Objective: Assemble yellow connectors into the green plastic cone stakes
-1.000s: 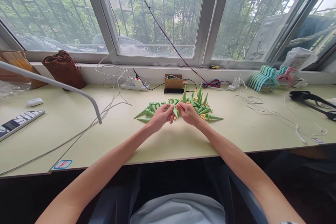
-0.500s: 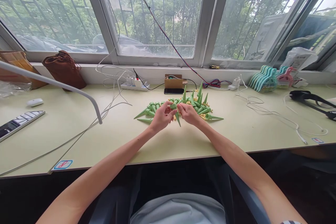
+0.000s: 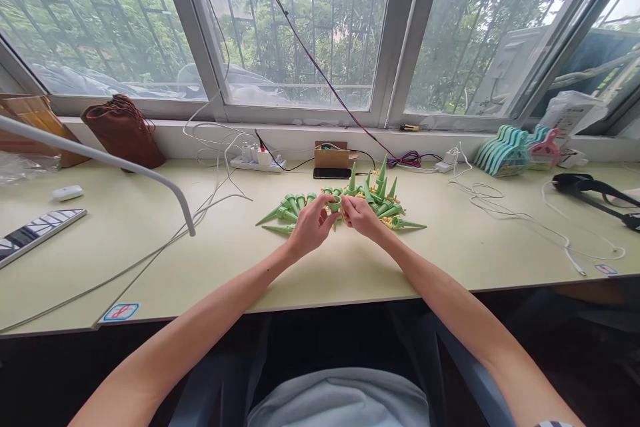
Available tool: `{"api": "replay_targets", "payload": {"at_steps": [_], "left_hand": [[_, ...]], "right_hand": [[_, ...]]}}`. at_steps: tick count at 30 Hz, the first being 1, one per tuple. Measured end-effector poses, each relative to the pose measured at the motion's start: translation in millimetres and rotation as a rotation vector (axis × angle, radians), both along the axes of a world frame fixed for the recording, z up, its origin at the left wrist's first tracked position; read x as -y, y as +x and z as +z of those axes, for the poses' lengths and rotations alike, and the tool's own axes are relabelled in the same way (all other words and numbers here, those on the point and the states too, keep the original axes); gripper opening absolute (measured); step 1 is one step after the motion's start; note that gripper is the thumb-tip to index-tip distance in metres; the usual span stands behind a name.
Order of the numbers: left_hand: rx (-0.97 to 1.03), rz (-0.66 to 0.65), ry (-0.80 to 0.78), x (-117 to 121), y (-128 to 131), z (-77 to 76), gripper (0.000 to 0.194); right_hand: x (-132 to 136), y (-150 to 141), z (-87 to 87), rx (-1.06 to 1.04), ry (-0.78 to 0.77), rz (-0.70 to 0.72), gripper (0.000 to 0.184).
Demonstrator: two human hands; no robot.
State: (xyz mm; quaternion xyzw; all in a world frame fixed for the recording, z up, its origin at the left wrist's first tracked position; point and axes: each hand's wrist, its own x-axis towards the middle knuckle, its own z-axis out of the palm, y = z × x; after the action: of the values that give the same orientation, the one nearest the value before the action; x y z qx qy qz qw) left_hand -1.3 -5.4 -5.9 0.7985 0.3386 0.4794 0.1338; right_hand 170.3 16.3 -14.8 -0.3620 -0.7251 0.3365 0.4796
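Between the thumb and fingers of my left hand [image 3: 309, 228] is a green plant watering spike [image 3: 335, 205], its round open collar turned up toward me. My right hand [image 3: 361, 216] is closed in a pinch right at the collar's side. What its fingertips hold, if anything, is hidden. Behind and to the left of my hands lies a row of green spikes [image 3: 291, 203], collars toward the middle. On the right is a heap of more green spikes [image 3: 384, 199], some upright and some lying, with small yellow pieces [image 3: 400, 221] among them.
A dark phone [image 3: 332, 173] rests against a cardboard piece [image 3: 331, 157] behind the spikes. A power strip [image 3: 258, 165] and loose white cables [image 3: 520, 215] lie on the table [image 3: 320, 273]. A grey curved bar [image 3: 130, 165] crosses the left side. Teal hangers [image 3: 501, 150] stand back right.
The spike in my left hand has turned: its tip pointed down toward me, and now its open collar faces up. My right hand has stayed close beside it.
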Motion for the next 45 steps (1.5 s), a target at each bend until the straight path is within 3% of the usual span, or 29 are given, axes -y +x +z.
{"api": "replay_targets", "payload": {"at_steps": [4,8,18,24,27,33,45], "left_hand": [[-0.095,-0.005,0.18,-5,-3,-5.9,0.014],[-0.076,-0.006,0.151,-6,-3,-7.0,0.015],[0.188,-0.041,-0.201,9,6,6.8,0.039],[0.423,-0.06,-0.422,0,5,9.0,0.029],[0.493,-0.137,-0.615,-2,5,12.2,0.033],[0.446,-0.366,-0.991,-3,4,9.0,0.053],[0.553,-0.495,-1.034,-7,-3,8.8,0.04]], "right_hand": [[1,-1,0.5,-0.01,0.005,0.018,0.058],[1,-3,0.1,-0.009,0.018,0.005,0.057],[6,-7,3.8,-0.017,0.056,-0.111,0.053],[8,-3,8.1,0.008,0.122,-0.173,0.05],[11,-3,10.2,0.044,0.169,-0.171,0.048],[13,-2,11.7,0.113,0.178,-0.159,0.048],[10,0,10.7,0.146,0.15,-0.124,0.048]]}}
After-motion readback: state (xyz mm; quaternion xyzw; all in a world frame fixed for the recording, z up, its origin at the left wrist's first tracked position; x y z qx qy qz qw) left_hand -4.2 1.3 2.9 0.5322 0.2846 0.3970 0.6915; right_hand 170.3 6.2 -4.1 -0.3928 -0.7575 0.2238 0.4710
